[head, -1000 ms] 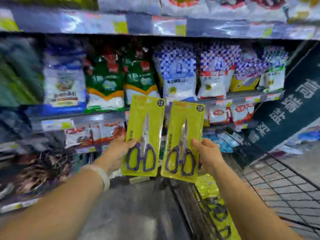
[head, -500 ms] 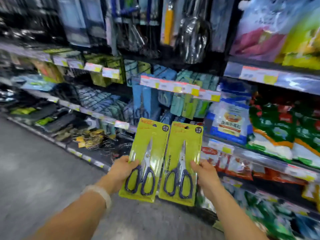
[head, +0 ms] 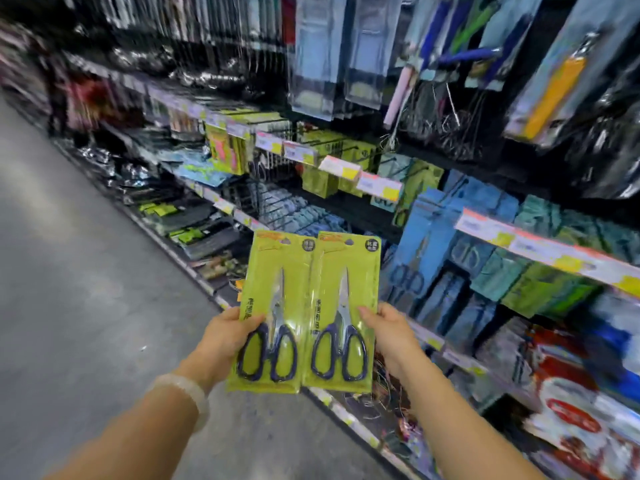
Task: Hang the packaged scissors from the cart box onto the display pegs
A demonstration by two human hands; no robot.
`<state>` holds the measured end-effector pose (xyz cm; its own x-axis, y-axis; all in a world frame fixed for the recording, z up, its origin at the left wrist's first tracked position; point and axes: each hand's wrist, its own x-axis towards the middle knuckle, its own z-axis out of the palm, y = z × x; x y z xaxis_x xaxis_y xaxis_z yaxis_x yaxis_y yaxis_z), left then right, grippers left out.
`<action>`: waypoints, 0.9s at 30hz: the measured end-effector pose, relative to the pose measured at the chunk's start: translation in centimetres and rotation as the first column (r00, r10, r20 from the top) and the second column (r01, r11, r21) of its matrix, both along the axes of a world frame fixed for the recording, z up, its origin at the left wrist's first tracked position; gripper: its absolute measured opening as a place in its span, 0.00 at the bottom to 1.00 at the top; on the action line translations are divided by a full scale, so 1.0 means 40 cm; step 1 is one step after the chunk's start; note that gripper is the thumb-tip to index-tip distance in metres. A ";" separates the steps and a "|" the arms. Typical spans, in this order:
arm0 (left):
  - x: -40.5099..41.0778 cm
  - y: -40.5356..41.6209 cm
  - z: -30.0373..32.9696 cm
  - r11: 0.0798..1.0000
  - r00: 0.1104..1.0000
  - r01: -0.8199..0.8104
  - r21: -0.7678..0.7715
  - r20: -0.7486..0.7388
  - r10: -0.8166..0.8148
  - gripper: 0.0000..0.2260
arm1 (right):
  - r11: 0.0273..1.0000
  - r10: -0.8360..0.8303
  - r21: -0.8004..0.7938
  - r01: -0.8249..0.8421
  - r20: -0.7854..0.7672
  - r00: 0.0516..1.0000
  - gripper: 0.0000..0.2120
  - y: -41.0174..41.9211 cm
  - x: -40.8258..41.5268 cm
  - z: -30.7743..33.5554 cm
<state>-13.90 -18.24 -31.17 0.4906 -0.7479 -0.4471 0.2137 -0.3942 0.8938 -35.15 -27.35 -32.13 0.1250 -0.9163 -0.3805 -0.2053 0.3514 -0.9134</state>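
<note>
left hand (head: 221,336) pinches the left scissors pack (head: 273,313) by its lower edge | right hand (head: 388,332) pinches the right scissors pack (head: 343,313) likewise | both upright, side by side before the shelves, hang holes on top, likely for the display pegs (head: 367,157) well beyond

Open aisle floor (head: 86,306) on the left; crowded shelves (head: 450,188) block the right.

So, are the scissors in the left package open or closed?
Closed: in the left package the blades lie together as one point, and the two handle loops sit side by side.
</note>
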 end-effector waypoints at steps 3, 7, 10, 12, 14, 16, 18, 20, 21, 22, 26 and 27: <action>0.082 -0.092 0.000 1.000 1.000 0.028 -0.012 0.013 -0.028 0.03 | 0.999 -0.028 -0.034 0.028 -0.003 1.000 0.21 -0.093 0.074 0.001; 0.179 -0.226 0.012 0.995 0.994 0.100 -0.003 0.042 -0.100 0.06 | 0.997 -0.075 -0.023 0.075 -0.029 0.997 0.19 -0.197 0.144 0.013; 0.230 -0.327 0.017 0.988 0.988 0.152 -0.004 0.042 -0.151 0.06 | 0.994 -0.109 -0.022 0.108 -0.029 0.994 0.12 -0.269 0.174 0.012; 0.256 -0.385 0.009 0.981 0.980 0.194 0.014 0.036 -0.194 0.06 | 0.989 -0.144 -0.025 0.143 -0.036 0.989 0.14 -0.306 0.185 0.008; 0.278 -0.436 0.003 0.967 0.967 0.253 0.027 0.037 -0.254 0.06 | 0.980 -0.198 -0.013 0.198 -0.042 0.979 0.15 -0.332 0.194 0.000; 0.307 -0.494 -0.011 0.945 0.945 0.324 0.046 0.039 -0.326 0.05 | 0.964 -0.264 -0.019 0.264 -0.062 0.962 0.15 -0.350 0.209 -0.009; 0.339 -0.549 -0.026 0.917 0.916 0.395 0.065 0.046 -0.398 0.04 | 0.948 -0.317 0.003 0.318 -0.062 0.946 0.14 -0.356 0.227 -0.031; 0.370 -0.596 -0.034 0.886 0.885 0.457 0.077 0.055 -0.462 0.04 | 0.925 -0.379 0.002 0.379 -0.064 0.923 0.10 -0.358 0.251 -0.042; 0.385 -0.616 -0.033 0.867 0.866 0.490 0.089 0.061 -0.496 0.05 | 0.909 -0.415 0.004 0.416 -0.064 0.908 0.09 -0.361 0.265 -0.044; 0.399 -0.636 -0.034 0.850 0.849 0.518 0.093 0.065 -0.524 0.06 | 0.894 -0.446 0.007 0.447 -0.067 0.893 0.09 -0.368 0.276 -0.055; 0.437 -0.705 -0.042 0.811 0.811 0.578 0.093 0.043 -0.583 0.07 | 0.854 -0.517 0.010 0.520 -0.090 0.851 0.14 -0.379 0.314 -0.064; 0.441 -0.718 -0.044 0.804 0.805 0.586 0.102 0.037 -0.592 0.07 | 0.842 -0.534 0.020 0.539 -0.099 0.839 0.17 -0.380 0.317 -0.069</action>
<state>3.73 -46.96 -32.92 -0.0030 -0.8644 -0.5028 -0.1396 -0.4975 0.8562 -22.46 -42.53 -34.87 -0.4161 -0.8118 -0.4097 -0.0492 0.4699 -0.8813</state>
